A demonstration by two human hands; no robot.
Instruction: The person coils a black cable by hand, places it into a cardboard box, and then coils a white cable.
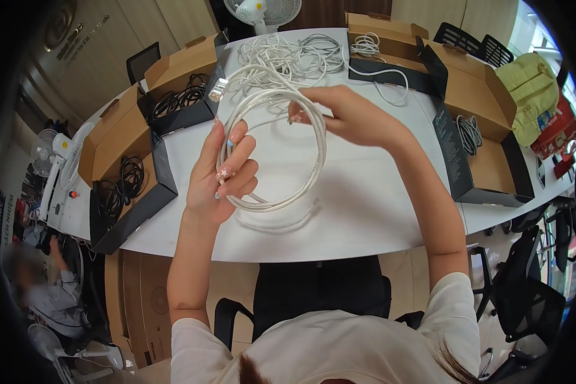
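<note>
A white network cable (pixel 320 152) is wound into a loose coil held up above the table. Its clear plug (pixel 218 89) sticks out at the coil's upper left. My left hand (pixel 221 168) is closed around the coil's left side, fingers curled over the strands. On the upper right of the coil, my right hand (pixel 345 115) is closed on the cable, its fingertips partly behind the strands. Beyond the coil, a tangled pile of white and grey cables (pixel 288 57) lies on the white table (pixel 365 211).
On the left stand two open boxes with black cables, a nearer box (pixel 144 214) and a farther box (pixel 187 115). On the right, a back box (pixel 397 73) and a front box (pixel 493 185) hold pale cables. A chair (pixel 320 291) stands below the table; a person (pixel 54 288) sits far left.
</note>
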